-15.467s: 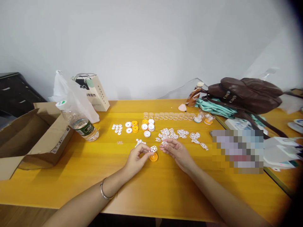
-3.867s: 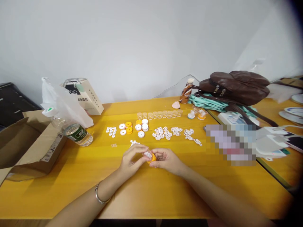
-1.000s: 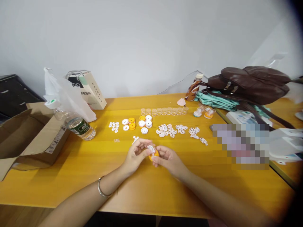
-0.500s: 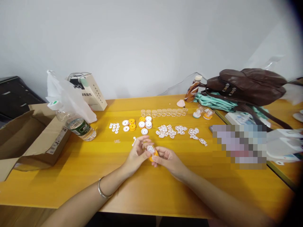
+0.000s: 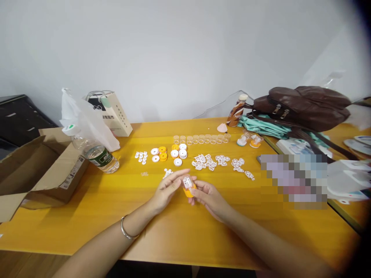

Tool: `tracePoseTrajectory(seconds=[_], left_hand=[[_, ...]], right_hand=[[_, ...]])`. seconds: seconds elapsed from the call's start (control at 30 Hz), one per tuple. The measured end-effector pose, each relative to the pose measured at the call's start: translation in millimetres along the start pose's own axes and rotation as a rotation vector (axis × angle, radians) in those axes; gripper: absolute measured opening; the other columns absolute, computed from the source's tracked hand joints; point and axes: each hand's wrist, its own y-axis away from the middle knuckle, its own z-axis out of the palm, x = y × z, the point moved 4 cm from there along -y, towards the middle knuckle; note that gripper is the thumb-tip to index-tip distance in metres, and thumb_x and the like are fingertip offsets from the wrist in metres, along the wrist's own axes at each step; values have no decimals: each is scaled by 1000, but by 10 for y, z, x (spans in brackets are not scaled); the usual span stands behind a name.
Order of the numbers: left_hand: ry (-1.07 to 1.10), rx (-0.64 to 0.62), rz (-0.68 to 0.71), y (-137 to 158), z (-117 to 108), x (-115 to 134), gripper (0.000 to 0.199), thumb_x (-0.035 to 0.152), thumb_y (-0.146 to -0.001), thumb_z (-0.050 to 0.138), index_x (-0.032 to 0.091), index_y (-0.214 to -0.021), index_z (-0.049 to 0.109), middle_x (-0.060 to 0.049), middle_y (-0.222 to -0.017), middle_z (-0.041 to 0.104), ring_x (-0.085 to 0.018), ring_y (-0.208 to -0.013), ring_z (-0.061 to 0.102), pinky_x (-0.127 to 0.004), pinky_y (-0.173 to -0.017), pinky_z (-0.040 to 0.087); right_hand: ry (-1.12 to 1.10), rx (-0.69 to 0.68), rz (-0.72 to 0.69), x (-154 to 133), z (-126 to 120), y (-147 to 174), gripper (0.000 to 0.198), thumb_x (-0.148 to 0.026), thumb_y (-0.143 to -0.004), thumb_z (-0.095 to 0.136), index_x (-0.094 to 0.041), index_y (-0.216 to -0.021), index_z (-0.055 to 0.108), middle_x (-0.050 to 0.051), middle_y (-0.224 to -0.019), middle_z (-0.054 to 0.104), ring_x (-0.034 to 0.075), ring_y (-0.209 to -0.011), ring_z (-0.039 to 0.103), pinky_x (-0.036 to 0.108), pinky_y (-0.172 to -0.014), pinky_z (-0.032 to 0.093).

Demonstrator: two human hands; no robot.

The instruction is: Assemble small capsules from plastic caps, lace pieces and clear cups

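My right hand [image 5: 211,196] pinches a small capsule [image 5: 189,187] with an orange round base and a clear cover over a white lattice piece. My left hand [image 5: 168,191] is beside it, fingers stretched out and thumb apart; whether a fingertip touches the cover I cannot tell. Just beyond my left hand lie small white knobs [image 5: 167,172]. Farther back are white and orange round bases [image 5: 163,156], a row of clear cups [image 5: 202,139] and white lattice pieces [image 5: 203,161]. Two similar capsules, one with a teal base [image 5: 241,142] and one with an orange base [image 5: 255,144], stand at the back right.
On the left are an open cardboard box [image 5: 62,173], a water bottle [image 5: 100,156], a white plastic bag [image 5: 87,123] and a paper bag [image 5: 116,116]. A brown drink bottle [image 5: 236,112] and a brown leather bag [image 5: 304,106] stand at the right, near a blurred-out area.
My left hand has let go of the capsule, its fingers now straighter and slightly to the left. The capsule stays in my right hand, turned a little more upright.
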Motion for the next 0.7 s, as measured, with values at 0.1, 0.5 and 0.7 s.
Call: tracePoseTrajectory(seconds=[0.1,0.5,0.7], left_hand=[[31,5,37,-2,2,-13,48,38,-76,64,21,-118,49,-10,-111,57,-20,-97,54,-31,-84,41],[81,133,37,-29,-18,-38,42,31,-72,69,21,-107,48,-5,-95,62,-17,-89,57,-31,-83,39],[74,139,2,-28,-25,-66,39,36,-73,67,19,-103,50,-6,-99,62,-16,-84,57,-30,-79,41]], right_hand=[[19,12,-2,-5,-8,-6,28,-38,-69,69,-15,-81,60,-2,-63,60,8,-54,52,22,-56,39],[-82,37,57,12,-14,-5,27,-37,-69,69,-15,-83,61,-1,-64,60,8,-56,52,23,-59,40],[-60,34,49,12,-8,-9,28,-35,-68,71,-15,-86,62,-1,-66,60,7,-57,52,23,-59,39]])
